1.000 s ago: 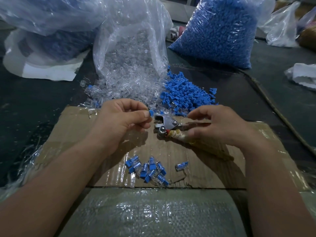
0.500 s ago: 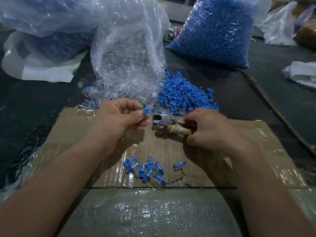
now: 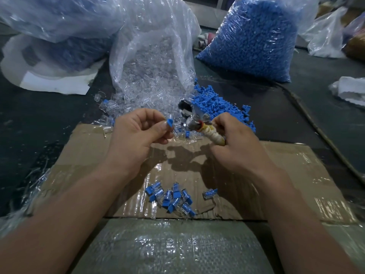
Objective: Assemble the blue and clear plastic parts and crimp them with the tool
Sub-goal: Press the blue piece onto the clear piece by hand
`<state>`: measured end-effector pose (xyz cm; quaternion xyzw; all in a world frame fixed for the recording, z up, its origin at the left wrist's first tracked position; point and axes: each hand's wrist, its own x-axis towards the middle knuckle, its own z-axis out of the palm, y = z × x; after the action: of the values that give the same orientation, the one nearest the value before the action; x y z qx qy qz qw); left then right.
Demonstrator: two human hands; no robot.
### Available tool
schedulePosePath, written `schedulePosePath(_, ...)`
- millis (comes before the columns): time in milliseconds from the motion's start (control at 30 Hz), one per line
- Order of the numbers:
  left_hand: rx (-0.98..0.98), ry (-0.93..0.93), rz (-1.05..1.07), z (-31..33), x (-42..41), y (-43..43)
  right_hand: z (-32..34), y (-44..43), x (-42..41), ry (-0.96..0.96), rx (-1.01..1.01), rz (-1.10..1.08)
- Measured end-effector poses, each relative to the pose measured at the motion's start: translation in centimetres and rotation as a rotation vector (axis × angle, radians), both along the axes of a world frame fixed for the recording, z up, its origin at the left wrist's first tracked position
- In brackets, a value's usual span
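Between the thumb and forefinger of the left hand a blue and clear part is pinched (blue end up). Beside it, the crimping tool is gripped in the right hand by its wrapped handle; its jaws, blurred, seem parted. Finished pieces are scattered on the cardboard below.

Bare forearms, bare hands

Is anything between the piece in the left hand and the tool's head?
Nothing visible. The left hand pinches the blue-and-clear piece just left of the crimp tool, gripped by the right hand; the gap between them looks open.
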<state>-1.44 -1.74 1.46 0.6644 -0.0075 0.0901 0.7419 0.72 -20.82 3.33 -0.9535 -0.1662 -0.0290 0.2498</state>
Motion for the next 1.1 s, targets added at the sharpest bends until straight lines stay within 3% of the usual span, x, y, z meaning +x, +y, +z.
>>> schedulePosePath(700, 0.110, -0.111, 0.033, 0.0, -0.2, -0.3, 0.1, 0.7, -0.3, 0.039, -0.121, 0.105)
schedulePosePath(1100, 0.185, -0.161, 0.084, -0.3, -0.4, -0.4, 0.3, 1.2, -0.6, 0.065, -0.058, 0.060)
